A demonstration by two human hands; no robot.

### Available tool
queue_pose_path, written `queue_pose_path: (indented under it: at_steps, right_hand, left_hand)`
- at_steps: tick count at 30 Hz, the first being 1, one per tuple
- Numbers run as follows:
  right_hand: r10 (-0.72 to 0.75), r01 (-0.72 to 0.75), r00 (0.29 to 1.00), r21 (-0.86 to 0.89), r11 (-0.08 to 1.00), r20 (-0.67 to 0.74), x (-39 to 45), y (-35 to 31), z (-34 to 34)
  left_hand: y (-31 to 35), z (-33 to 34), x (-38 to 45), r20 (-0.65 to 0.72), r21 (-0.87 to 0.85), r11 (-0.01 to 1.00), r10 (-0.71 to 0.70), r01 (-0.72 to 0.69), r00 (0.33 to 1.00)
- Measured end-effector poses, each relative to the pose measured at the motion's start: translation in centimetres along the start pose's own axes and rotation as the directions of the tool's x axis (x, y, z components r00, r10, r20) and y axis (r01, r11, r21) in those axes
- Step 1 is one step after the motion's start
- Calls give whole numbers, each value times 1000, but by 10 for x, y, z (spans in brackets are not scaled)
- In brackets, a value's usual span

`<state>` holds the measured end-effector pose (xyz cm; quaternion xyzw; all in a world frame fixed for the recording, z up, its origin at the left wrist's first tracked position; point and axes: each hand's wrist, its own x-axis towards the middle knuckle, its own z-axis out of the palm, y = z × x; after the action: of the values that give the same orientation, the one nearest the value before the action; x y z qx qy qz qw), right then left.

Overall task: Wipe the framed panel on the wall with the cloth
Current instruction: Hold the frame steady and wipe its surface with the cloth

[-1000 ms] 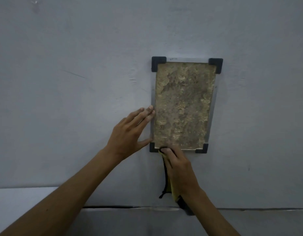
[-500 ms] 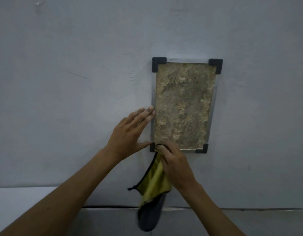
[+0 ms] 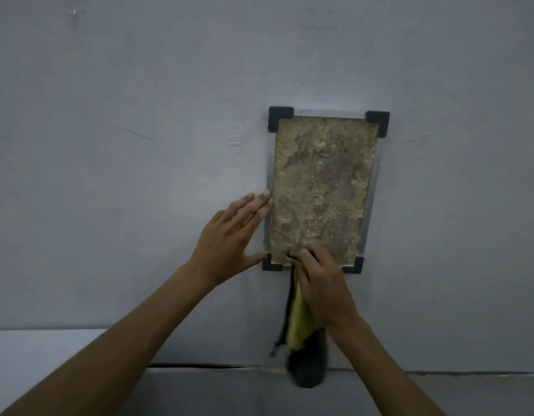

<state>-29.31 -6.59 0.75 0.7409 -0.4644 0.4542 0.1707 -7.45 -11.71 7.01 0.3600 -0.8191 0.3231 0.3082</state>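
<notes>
A: Nearest, what does the right hand (image 3: pixel 318 283) have?
B: It grips the yellow cloth (image 3: pixel 298 322), fingertips pressed at the framed panel's (image 3: pixel 319 187) bottom edge.
A: And the left hand (image 3: pixel 229 235)?
B: Spread flat on the wall (image 3: pixel 139 145), touching the panel's left edge.
A: Where's the unwiped part?
B: Probably straight above the right hand; the long axis runs upward.

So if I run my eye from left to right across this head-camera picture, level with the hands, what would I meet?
Bare grey wall → left hand, flat on the wall with fingertips at the frame's edge → framed panel → bottom right corner bracket → more bare wall.
</notes>
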Motion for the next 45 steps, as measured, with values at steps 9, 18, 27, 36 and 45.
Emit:
queue_pose_path:
  at_steps: [9, 18, 27, 36, 45]
  right_hand:
    - [-56, 53, 998, -79, 995, -42, 4, -4, 5]
    - [-3, -1, 996, -42, 999, -93, 32, -1, -12]
    - [-21, 21, 1000, -112, 994, 7, -22, 14, 6]
    - [-78, 59, 966, -82, 995, -245, 67, -12, -29]
    - [-130, 109, 976, -123, 986, -176, 68, -7, -17]
  left_hand:
    - [2, 1, 0, 0, 9, 1000, -8, 8, 1000]
    - [3, -2, 2, 22, 23, 999, -28, 28, 999]
    - [5, -3, 2, 20, 18, 1000, -22, 22, 1000]
    - [4, -5, 1, 23, -2, 1000, -23, 23, 999]
    - [-2, -4, 2, 24, 19, 1000, 6, -6, 1000]
